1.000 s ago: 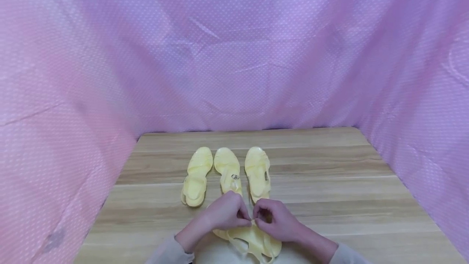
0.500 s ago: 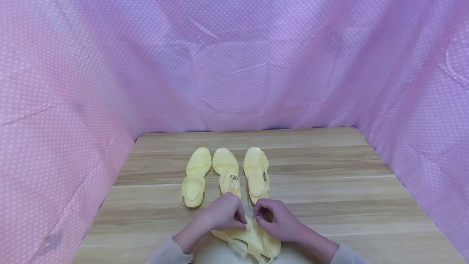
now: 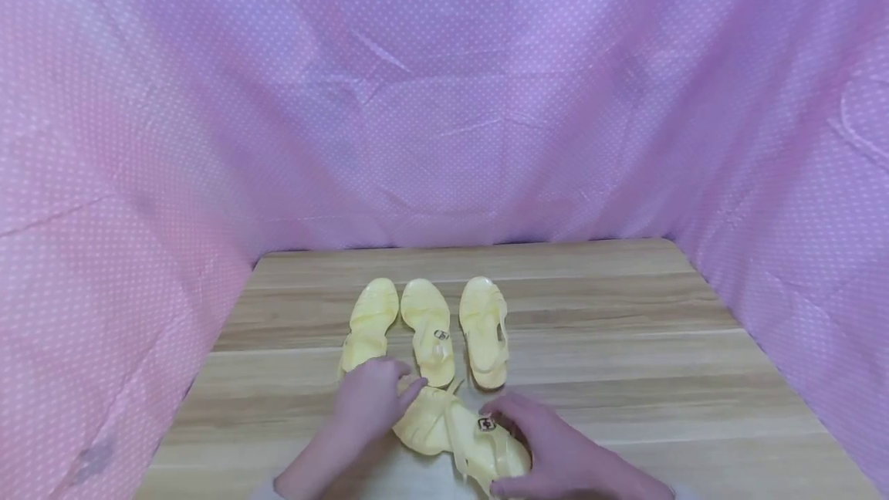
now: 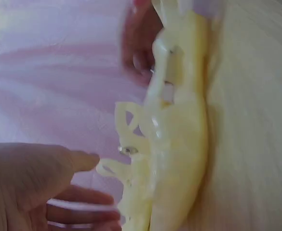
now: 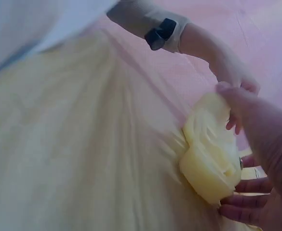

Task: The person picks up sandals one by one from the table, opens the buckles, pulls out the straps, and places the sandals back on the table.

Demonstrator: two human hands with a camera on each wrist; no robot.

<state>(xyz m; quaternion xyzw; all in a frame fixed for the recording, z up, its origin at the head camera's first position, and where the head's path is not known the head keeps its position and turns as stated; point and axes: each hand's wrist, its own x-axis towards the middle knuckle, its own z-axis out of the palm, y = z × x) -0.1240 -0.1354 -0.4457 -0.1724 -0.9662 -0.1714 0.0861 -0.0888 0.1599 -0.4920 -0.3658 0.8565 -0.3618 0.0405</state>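
Note:
A pale yellow jelly sandal (image 3: 425, 424) lies at the near side of the table, toe to the left and heel to the right. Its strap stands loose across the middle, and a dark-and-white emblem (image 3: 486, 424) shows near the heel. My right hand (image 3: 559, 450) holds the heel end, thumb on the near side and fingers around the far side. My left hand (image 3: 368, 401) hovers by the toe with fingers extended and apart; in the left wrist view nothing is between those fingers (image 4: 83, 195).
Three matching sandals stand in a row behind: a left one (image 3: 375, 315) partly covered by my left hand, a middle one (image 3: 425, 311) with an emblem, and a right one (image 3: 482, 322). Pink dotted cloth (image 3: 444, 114) surrounds the wooden table (image 3: 625, 315).
Both hands pinched at the near sandal's strap; they have now let go and parted. The left moved left past the toe, the right to the heel. The sandal has turned slightly, showing its emblem.

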